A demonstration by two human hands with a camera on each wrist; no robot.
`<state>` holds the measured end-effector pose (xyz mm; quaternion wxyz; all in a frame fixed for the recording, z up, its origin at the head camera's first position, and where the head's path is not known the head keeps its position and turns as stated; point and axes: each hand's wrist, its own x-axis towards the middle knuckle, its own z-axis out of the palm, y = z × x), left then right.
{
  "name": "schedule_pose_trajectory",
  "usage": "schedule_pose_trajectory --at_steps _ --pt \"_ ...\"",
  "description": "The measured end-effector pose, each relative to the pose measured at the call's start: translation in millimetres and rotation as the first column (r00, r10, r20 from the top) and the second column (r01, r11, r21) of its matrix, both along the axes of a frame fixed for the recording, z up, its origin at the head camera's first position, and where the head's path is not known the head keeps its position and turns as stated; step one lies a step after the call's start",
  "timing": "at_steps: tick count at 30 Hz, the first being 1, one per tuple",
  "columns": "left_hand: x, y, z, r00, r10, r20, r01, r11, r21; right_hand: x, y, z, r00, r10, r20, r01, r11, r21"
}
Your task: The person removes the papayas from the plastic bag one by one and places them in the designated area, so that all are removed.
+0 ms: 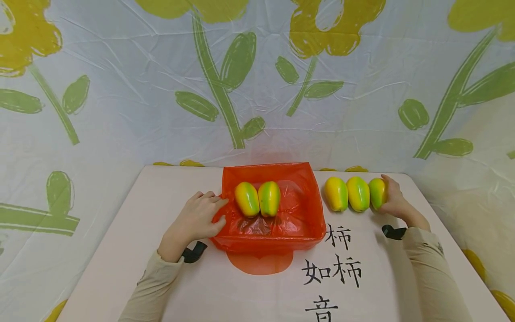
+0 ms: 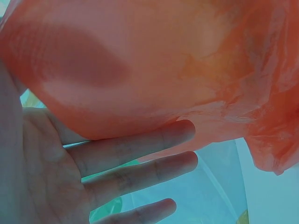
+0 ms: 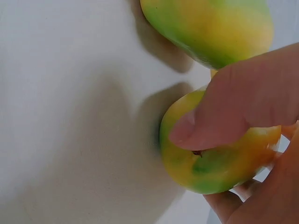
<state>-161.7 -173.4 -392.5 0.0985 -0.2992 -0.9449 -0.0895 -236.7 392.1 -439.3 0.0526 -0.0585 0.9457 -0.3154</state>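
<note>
At the far right of the table, my right hand grips a yellow-green mango. In the right wrist view the thumb lies across the mango's stem end, with fingers behind it. Two more mangoes stand to its left in a row. My left hand is at the left side of an open red plastic bag. Its fingers are straight and spread against the thin plastic, and the thumb shows dimly through it. Inside the bag, two mangoes lean together side by side.
The pale table carries black painted characters right of the bag's front. A flap of the bag lies toward me. A flower-printed cloth hangs behind the table and along its sides.
</note>
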Motion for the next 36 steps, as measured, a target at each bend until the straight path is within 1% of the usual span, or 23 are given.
schedule_pose_trajectory --at_steps 6,15,27,31,36 --pt "0.3 0.6 0.6 1.0 0.005 0.012 -0.005 1.0 -0.007 1.4 -0.8 1.0 1.0 -0.003 -0.003 0.003 1.0 0.011" --pt "1.4 1.2 1.0 1.0 0.005 0.018 -0.004 1.0 -0.01 0.8 -1.1 -0.5 1.0 0.005 -0.001 -0.005 1.0 0.0" --pt "0.7 1.2 0.0 1.0 -0.008 -0.012 0.008 1.0 -0.008 1.0 1.4 -0.7 1.0 0.019 -0.001 -0.019 1.0 0.004" --pt "0.4 1.4 0.0 1.0 -0.008 -0.013 0.008 1.0 -0.009 2.5 2.5 1.7 1.0 0.024 -0.013 -0.024 1.0 0.002" --pt "0.2 1.5 0.3 1.0 -0.008 -0.008 0.008 1.0 -0.007 3.3 4.7 7.0 0.998 0.039 -0.056 -0.039 0.999 0.004"
